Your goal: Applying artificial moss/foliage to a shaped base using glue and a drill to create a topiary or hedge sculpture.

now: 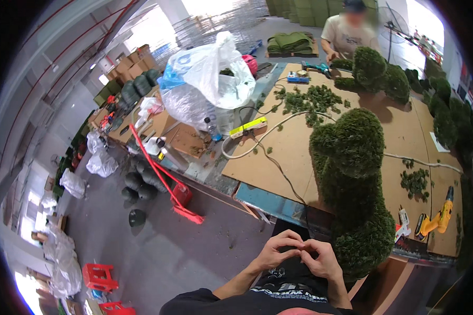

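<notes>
In front of my body, my left hand (279,250) and my right hand (322,258) meet with their fingertips pinched together. Whatever lies between the fingers, if anything, is too small to make out. Just right of the hands stands a tall green artificial topiary figure (352,197) with a rounded head, leaning at the table's near edge. Further right, a white glue gun (403,223) and a yellow cordless drill (436,216) lie on the cardboard-covered table (278,163). A small patch of green foliage sprigs (415,184) is spread beyond them.
More loose sprigs (318,102) lie mid-table, near a yellow power strip (248,127) and trailing cables. A large clear plastic bag (210,79) stands left. Across the table, a person (349,34) is beside another topiary (370,71). A red broom (186,214) and red stools (100,277) occupy the floor.
</notes>
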`<state>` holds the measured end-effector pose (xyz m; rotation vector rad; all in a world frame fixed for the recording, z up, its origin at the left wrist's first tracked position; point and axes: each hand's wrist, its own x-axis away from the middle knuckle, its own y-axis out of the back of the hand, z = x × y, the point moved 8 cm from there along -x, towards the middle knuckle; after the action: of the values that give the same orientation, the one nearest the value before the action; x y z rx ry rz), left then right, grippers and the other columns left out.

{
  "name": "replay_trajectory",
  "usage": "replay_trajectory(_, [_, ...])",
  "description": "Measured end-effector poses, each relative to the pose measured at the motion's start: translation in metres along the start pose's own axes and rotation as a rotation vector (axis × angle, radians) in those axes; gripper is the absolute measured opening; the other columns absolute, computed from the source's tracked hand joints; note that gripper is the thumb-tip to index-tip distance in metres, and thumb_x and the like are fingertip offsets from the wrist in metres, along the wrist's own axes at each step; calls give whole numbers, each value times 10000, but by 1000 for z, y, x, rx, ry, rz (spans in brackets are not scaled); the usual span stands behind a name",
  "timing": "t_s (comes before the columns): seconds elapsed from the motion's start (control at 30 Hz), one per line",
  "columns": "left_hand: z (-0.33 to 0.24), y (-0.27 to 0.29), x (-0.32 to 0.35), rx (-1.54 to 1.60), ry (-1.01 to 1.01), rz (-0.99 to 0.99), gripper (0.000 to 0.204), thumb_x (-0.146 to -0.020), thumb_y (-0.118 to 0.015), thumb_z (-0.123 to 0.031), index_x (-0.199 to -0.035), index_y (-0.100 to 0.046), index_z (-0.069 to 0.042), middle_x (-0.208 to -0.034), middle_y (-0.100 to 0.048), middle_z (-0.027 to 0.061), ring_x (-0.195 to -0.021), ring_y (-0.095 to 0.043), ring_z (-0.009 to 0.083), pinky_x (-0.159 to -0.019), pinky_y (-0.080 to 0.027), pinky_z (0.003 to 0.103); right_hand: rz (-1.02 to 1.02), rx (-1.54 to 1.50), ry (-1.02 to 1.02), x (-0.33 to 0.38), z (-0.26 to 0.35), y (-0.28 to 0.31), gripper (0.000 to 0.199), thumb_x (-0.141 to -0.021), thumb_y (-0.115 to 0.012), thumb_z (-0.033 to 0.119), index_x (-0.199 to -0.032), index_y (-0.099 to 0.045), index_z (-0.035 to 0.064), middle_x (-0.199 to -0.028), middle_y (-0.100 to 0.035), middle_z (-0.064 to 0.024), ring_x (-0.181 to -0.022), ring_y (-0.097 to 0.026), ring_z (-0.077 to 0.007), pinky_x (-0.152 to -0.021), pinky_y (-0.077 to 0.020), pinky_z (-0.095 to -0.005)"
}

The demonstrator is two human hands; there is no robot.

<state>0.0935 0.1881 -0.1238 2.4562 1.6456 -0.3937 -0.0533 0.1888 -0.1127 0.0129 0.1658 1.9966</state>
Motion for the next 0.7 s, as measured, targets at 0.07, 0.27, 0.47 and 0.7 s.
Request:
replay_trajectory(0.07, [1,-5,-8,-6,1,49,234,-885,-779,-7,-1117,-755,-25,-1112,-654,93,-1058,-635,204,-916,-518,318,-42,-18,-18,6,-2,5,128,-932,-672,55,-1030,-698,-23,-780,-708,-91,-676,-673,-132,-623,-537,-285])
replay_trajectory(0.27, [19,-34,-41,58,25,196,108,-878,-768,31,-983,-755,10,-1069,-660,111,-940,-660,196,-792,-560,317,-311,29,-82,34,-8,36,120,-942,-684,66,-1019,-711,-22,-790,-689,-97,-670,-657,-150,-610,-511,-293])
replay_trajectory(0.47, [20,-68,-58,224,101,242,58,-889,-734,65,-938,-723,36,-1048,-645,118,-950,-639,178,-843,-531,293,-581,151,-109,64,17,61,101,-930,-718,100,-987,-715,18,-834,-700,-120,-678,-670,-231,-622,-525,-321])
replay_trajectory(0.7, [35,-104,-30,157,195,415,56,-917,-725,32,-940,-675,23,-1004,-635,94,-939,-607,177,-847,-489,293,-738,439,-103,121,20,50,101,-908,-720,130,-937,-712,34,-836,-709,-113,-715,-697,-298,-627,-537,-382])
